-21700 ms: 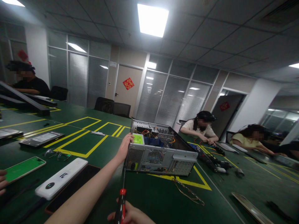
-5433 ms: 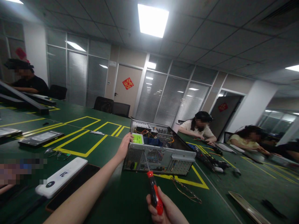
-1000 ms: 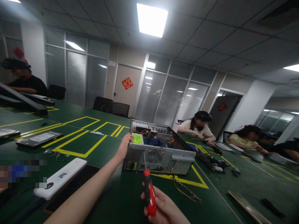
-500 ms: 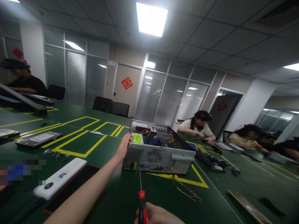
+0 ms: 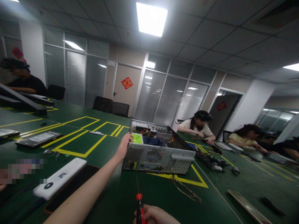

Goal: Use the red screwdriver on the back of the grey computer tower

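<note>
An open computer case (image 5: pixel 161 155) stands on the green table, its rear panel facing me, with cables and parts showing inside. My left hand (image 5: pixel 124 146) grips its near left corner, fingers over the top edge beside the power supply (image 5: pixel 137 139) with a bright green label. Lower down, my right hand (image 5: pixel 153 214) is closed round the handle of a red and black screwdriver (image 5: pixel 139 205). The thin shaft points up toward the lower left of the rear panel. Its tip appears just below the case's bottom edge; whether it touches anything I cannot tell.
To the left lie a white device (image 5: pixel 61 178), a dark flat slab (image 5: pixel 74 183) and a hard drive (image 5: pixel 39 138). A loose cable loop (image 5: pixel 187 190) rests right of the screwdriver. Farther right are a pile of cables (image 5: pixel 212 160) and a phone-like bar (image 5: pixel 247 205). Co-workers sit around.
My right hand has drawn the screwdriver slightly down and left, so its tip has left the rear panel's lower area. My left hand and the computer case have stayed put.
</note>
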Tool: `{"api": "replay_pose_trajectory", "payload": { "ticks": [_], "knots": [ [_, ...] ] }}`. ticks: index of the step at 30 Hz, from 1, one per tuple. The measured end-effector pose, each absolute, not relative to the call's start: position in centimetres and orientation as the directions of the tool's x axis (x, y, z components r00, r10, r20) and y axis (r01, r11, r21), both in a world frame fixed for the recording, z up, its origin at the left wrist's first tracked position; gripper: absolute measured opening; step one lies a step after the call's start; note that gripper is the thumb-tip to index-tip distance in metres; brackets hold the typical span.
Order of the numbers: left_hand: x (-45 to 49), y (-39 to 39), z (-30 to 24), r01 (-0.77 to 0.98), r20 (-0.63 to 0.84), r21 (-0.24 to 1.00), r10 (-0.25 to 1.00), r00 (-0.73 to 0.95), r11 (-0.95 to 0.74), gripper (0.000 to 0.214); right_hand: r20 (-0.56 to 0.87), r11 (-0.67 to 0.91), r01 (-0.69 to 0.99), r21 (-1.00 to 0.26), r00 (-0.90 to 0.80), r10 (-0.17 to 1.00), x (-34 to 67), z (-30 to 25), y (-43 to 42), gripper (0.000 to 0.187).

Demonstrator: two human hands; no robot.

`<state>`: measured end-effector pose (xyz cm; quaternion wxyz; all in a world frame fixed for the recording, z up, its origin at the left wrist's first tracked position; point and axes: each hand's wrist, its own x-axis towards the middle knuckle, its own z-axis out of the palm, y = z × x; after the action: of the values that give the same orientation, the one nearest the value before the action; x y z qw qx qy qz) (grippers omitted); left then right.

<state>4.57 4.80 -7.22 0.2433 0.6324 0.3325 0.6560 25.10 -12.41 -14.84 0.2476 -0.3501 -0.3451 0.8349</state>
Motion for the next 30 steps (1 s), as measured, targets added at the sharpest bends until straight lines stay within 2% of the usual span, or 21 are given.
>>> {"api": "replay_pose_trajectory", "payload": {
  "ticks": [9, 30],
  "knots": [
    [4.6, 5.1, -7.4, 0.103, 0.68, 0.733, 0.727, -0.09, -0.673, 0.041, -0.425, -0.654, -0.204, -0.728, -0.614, 0.665, 25.2, -16.5, -11.6, 0.033],
    [4.5, 4.8, -7.2, 0.11, 0.67, 0.742, 0.738, -0.079, -0.661, 0.038, -0.45, -0.691, -0.224, -0.687, -0.616, 0.647, 25.0, -14.3, -12.3, 0.032]
  ]
}}
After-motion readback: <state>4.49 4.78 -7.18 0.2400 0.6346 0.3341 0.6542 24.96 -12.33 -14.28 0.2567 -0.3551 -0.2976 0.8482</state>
